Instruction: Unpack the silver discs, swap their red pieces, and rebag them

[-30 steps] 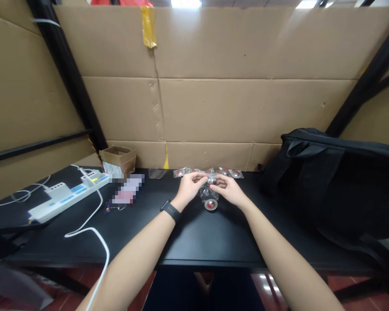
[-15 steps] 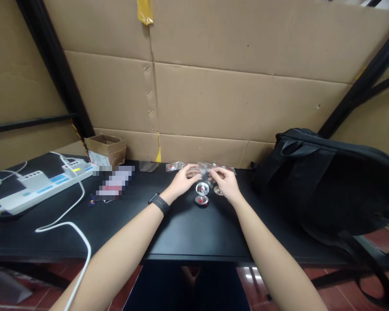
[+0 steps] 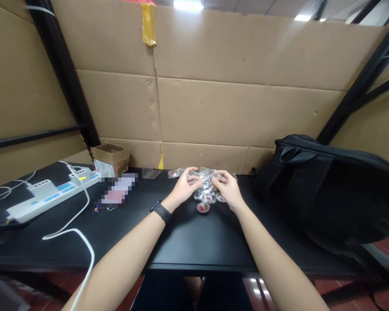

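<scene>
My left hand (image 3: 184, 188), with a black watch on its wrist, and my right hand (image 3: 227, 188) meet over the far middle of a black table (image 3: 194, 242). Both pinch a crinkled clear plastic packet (image 3: 205, 185) that holds small round silver parts with red centres. One loose silver and red round part (image 3: 203, 207) lies on the table just below the packet. More small clear packets (image 3: 175, 173) lie in a row behind my hands, along the cardboard wall.
A big black bag (image 3: 330, 185) fills the table's right side. At the left lie a white power strip (image 3: 48, 194) with a white cable (image 3: 81, 233), a small open cardboard box (image 3: 110, 156) and a blurred flat item (image 3: 118, 194). Cardboard sheets (image 3: 214, 108) wall the back.
Both hands stayed together on the packet, fingers shifting. One round part that stood by the right hand half a second ago now sits partly under it. The camera view swayed.
</scene>
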Demonstrator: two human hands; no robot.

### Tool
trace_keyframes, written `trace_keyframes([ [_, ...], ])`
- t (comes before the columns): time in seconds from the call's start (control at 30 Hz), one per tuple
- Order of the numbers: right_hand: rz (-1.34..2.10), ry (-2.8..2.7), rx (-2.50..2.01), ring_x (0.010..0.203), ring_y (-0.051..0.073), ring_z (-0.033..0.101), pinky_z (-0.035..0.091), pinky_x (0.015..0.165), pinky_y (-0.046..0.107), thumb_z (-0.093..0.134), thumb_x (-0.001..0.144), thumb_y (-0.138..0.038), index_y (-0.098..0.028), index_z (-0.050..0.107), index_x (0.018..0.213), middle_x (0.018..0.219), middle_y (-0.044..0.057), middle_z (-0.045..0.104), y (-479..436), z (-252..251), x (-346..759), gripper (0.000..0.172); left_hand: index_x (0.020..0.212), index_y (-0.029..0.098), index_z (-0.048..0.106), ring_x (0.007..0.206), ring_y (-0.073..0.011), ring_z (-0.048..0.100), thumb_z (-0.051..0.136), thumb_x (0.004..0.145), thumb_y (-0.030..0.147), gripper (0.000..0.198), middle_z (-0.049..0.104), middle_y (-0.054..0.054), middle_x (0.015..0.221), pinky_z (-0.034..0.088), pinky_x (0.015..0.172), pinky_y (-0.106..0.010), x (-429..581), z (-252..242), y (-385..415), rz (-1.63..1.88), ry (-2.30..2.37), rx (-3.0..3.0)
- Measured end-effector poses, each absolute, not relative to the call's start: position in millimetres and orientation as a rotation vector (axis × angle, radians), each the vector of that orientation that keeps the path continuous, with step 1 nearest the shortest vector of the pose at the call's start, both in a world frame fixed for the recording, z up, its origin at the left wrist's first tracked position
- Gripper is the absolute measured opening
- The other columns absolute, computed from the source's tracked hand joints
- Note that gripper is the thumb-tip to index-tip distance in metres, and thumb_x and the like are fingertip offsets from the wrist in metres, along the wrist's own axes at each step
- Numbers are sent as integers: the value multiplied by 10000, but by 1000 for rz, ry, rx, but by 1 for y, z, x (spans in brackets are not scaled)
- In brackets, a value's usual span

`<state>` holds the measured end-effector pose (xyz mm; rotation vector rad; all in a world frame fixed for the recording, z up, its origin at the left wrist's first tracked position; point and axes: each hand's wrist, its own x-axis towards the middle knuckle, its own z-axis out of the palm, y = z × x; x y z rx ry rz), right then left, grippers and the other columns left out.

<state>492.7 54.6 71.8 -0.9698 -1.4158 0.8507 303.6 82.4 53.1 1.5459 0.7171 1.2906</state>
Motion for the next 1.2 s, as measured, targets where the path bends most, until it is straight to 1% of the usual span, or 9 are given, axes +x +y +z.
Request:
trace_keyframes([
  [0.13,770,-1398,-967,580,164,657,531,565,287,747,756,-434,-266,468,1184,816,-8,646,56,68,493,537,1140,221,491,782,-124,668,715,814,298,403,657,-4,893,535,765,-261,300,59,79,1342,698,1691],
  [0.23,729,-1454,-941,618,162,658,551,594,302,707,782,-406,-229,620,988,898,38,662,58,68,495,285,951,174,638,815,-152,661,636,858,281,142,687,-51,934,529,772,-270,299,62,77,1299,699,1876],
  [0.3,728,-1533,-908,703,186,672,570,647,320,687,787,-379,-198,687,790,936,70,682,57,69,497,181,963,164,702,804,-165,661,600,872,270,173,712,-77,976,532,767,-286,299,64,76,1235,713,1952],
  [0.37,762,-1593,-892,799,213,685,580,699,330,698,775,-363,-188,738,777,984,88,701,55,71,498,179,1076,170,712,796,-172,665,599,870,267,254,723,-90,1026,540,762,-300,299,64,74,1206,715,1966],
  [0.63,945,-1598,-915,674,185,699,595,634,322,782,726,-381,-196,677,1225,1090,110,725,44,76,498,543,1394,209,535,606,-118,618,713,809,303,619,722,-70,971,514,603,-250,291,73,67,1123,693,1924],
  [0.8,1012,-1601,-909,642,176,717,609,601,322,808,693,-329,-271,482,1453,1369,127,592,41,79,499,829,1497,280,376,594,-55,603,765,755,281,838,526,-177,1411,526,574,-214,287,74,70,1136,603,1832],
  [0.87,1012,-1567,-922,657,183,727,612,598,320,810,689,-326,-281,409,1499,1451,143,514,41,79,500,905,1489,293,367,623,-59,634,713,802,293,770,431,-191,1494,563,629,-243,287,72,73,1188,595,1785],
  [1.03,1031,-1497,-868,689,174,737,627,637,333,819,676,-324,-354,274,1541,1607,162,254,42,79,505,1023,1337,236,532,816,-145,706,635,846,254,502,582,-139,1334,574,800,-315,290,72,70,1220,600,1901],
  [1.2,1058,-1477,-856,678,165,732,630,664,339,820,669,-327,-326,313,1509,1495,163,438,44,74,504,982,1459,292,420,780,-146,689,780,745,288,800,618,-122,1293,562,801,-321,293,81,55,1193,647,2105],
])
